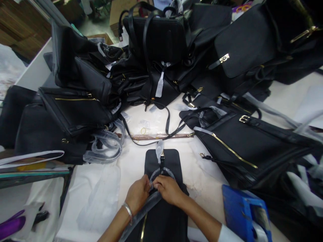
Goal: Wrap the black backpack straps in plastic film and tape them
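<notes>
In front of me a black bag (168, 218) lies on the white table, its flap (171, 158) spread toward the far side and a gold zip (143, 228) on its near part. A looped strap (143, 211) in clear plastic wrap crosses it. My left hand (138, 195), with a silver bracelet at the wrist, pinches the wrapped strap near the bag's middle. Close beside it, my right hand (168, 189) is closed on the same strap, fingertips almost touching the left ones. Beyond the hands, a buckle tab (162, 158) carries a white wrapper. The fingertips partly hide the gripped spot.
Black bags (75, 111) are piled at the left, and more stand at the back (161, 40). At the right lies a bag with a gold zip (247, 144). A blue plastic holder (234, 208) is near my right forearm. Purple-handled scissors (12, 227) sit at lower left.
</notes>
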Action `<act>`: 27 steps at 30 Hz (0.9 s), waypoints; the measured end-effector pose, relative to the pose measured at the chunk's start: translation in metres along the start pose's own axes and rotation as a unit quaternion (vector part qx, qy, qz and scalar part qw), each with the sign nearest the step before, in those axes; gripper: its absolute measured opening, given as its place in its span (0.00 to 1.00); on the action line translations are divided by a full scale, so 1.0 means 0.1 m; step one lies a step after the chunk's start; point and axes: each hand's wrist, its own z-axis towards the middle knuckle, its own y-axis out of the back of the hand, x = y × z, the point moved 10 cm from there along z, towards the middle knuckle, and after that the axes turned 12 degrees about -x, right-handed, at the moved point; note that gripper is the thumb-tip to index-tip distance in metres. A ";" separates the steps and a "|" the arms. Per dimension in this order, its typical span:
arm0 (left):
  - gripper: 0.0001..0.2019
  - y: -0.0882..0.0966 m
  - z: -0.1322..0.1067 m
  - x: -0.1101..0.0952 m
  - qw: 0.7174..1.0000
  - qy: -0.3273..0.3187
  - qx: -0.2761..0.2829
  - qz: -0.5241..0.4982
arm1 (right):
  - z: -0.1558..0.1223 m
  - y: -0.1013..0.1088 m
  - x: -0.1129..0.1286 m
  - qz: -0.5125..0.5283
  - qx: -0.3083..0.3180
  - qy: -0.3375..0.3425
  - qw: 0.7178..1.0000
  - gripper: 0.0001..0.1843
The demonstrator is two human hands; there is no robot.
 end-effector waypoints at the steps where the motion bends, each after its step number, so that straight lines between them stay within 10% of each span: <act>1: 0.06 -0.03 0.01 -0.02 1.000 0.001 0.002 -0.004 | 0.01 -0.02 -0.06 0.026 0.004 -0.027 0.999 0.07; 13: 0.11 -0.23 0.03 0.16 0.994 0.038 0.022 -0.103 | 0.13 -0.15 -0.22 0.028 0.010 -0.078 0.997 0.08; 27: 0.15 0.08 -0.21 0.20 0.997 -0.018 0.071 -0.013 | 0.14 -0.06 -0.02 -0.110 0.039 -0.015 0.993 0.08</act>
